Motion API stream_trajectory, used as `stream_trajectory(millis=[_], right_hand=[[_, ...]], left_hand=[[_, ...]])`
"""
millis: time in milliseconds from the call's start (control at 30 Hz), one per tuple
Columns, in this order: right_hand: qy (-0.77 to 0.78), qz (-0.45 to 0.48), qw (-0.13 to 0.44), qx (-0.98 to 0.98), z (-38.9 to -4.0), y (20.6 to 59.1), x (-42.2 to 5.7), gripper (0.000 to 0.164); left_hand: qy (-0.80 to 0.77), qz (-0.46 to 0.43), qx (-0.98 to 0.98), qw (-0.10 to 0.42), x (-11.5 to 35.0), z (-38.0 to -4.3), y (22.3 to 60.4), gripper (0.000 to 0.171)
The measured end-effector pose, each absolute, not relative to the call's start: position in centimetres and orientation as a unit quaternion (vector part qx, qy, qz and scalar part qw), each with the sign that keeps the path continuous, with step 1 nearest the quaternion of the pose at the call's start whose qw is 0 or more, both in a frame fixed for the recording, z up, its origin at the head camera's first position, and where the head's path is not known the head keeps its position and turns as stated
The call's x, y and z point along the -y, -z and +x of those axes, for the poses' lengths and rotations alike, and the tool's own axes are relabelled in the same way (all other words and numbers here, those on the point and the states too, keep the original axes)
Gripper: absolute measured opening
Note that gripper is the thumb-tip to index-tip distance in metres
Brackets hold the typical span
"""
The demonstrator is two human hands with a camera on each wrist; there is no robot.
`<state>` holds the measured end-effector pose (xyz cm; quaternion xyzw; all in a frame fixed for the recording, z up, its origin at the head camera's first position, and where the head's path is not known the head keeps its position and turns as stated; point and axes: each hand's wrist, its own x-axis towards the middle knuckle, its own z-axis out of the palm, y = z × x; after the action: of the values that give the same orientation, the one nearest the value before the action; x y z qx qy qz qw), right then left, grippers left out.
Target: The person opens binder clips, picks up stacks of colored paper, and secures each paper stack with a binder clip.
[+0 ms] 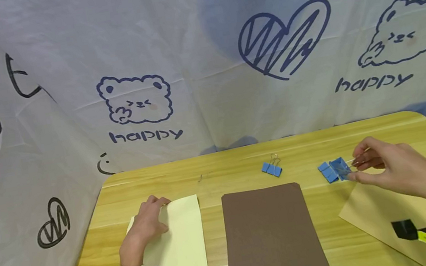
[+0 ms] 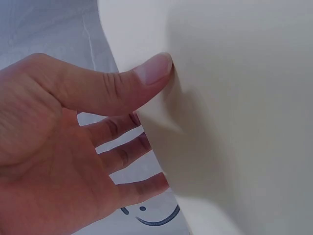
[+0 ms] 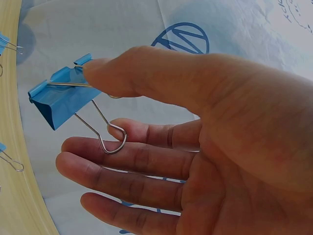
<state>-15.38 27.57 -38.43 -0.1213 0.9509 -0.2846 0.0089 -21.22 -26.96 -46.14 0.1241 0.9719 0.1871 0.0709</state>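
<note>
The left grip pinches the left edge of the pale yellow paper, thumb on top and fingers behind. The right grip holds a blue binder clip by its wire handles. Left of that grip are a second clip, just beside it, and a third clip, farther off. Dark brown paper lies on the worktop between both grips; tan paper lies below the right one.

Whitish cloth walls, blue bear drawing, heart drawing; yellow wood-grain table, rounded corner.
</note>
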Motion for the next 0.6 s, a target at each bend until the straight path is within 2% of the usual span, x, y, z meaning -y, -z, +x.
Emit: stream_trajectory(millis=[300,600], right_hand=[[0.284,-0.114,0.017,-0.952,-15.3,38.49,-27.87,0.044],[0.279,-0.117,0.014,-0.953,-15.47,38.41,-28.07,0.043]], left_hand=[[-0.173,0.122,-0.975,0.068,26.94,-21.19,45.84,0.061],[-0.141,0.124,-0.982,0.031,27.11,-21.31,45.78,0.043]])
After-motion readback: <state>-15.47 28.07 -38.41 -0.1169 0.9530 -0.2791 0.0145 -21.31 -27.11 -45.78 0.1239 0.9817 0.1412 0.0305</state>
